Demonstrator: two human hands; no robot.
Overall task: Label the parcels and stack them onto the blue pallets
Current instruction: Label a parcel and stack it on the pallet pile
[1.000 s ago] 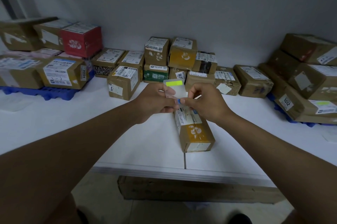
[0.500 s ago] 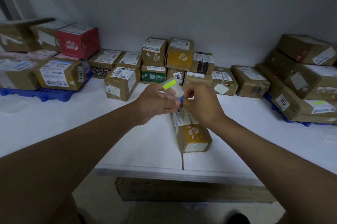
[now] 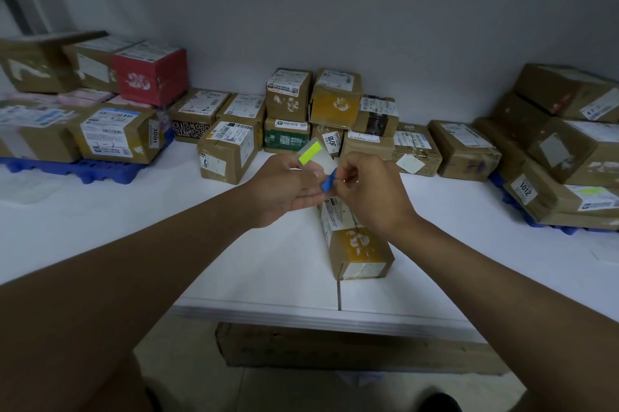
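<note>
Peeling a sticker over a box

Left hand [image 3: 284, 183] holds the sticker sheet [image 3: 313, 157]; right hand [image 3: 371, 190] pinches a blue sticker [image 3: 328, 182] above the brown box [image 3: 358, 244].

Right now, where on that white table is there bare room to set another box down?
The white table is bare left of the parcel lying under the hands, toward the left blue pallet. More bare top lies right of that parcel, toward the right blue pallet. The row of boxes along the back wall is crowded.
</note>
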